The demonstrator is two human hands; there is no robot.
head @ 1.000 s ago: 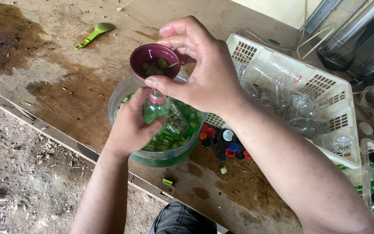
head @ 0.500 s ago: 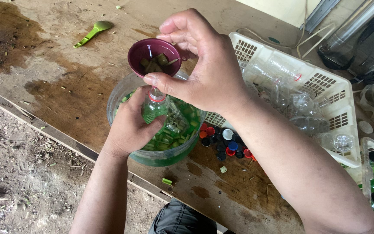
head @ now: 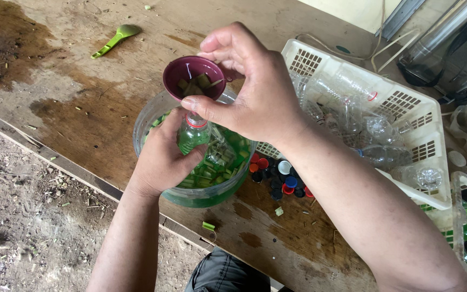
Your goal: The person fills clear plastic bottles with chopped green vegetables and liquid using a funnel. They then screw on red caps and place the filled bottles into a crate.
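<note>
Left hand point(head: 160, 159) wrapped around small bottle point(head: 194, 138), upright over clear bowl point(head: 147, 116) of green pieces. Right hand point(head: 249, 89) pinches purple funnel point(head: 193, 75) just above bottle mouth. Loose caps point(head: 279, 178) under right wrist, white basket point(head: 406, 103) beyond it.

Funnel point(head: 193, 73) is dark maroon-purple, with olive-green chunks inside. Small bottle point(head: 194, 136) is clear, looks green from its contents, with a red ring at the neck. Round tub point(head: 147, 116) is see-through, holding bright green liquid and paler green cut pieces. Bench point(head: 82, 113) is brown wood with darker wet blotches (darkest at top left). Spoon point(head: 115, 39) is lime green. Basket point(head: 406, 103) is white with a lattice pattern, holding colourless clear bottles. Loose caps point(head: 279, 178) are red, blue, black, white and orange. Ground point(head: 22, 216) is grey-brown dirt.
</note>
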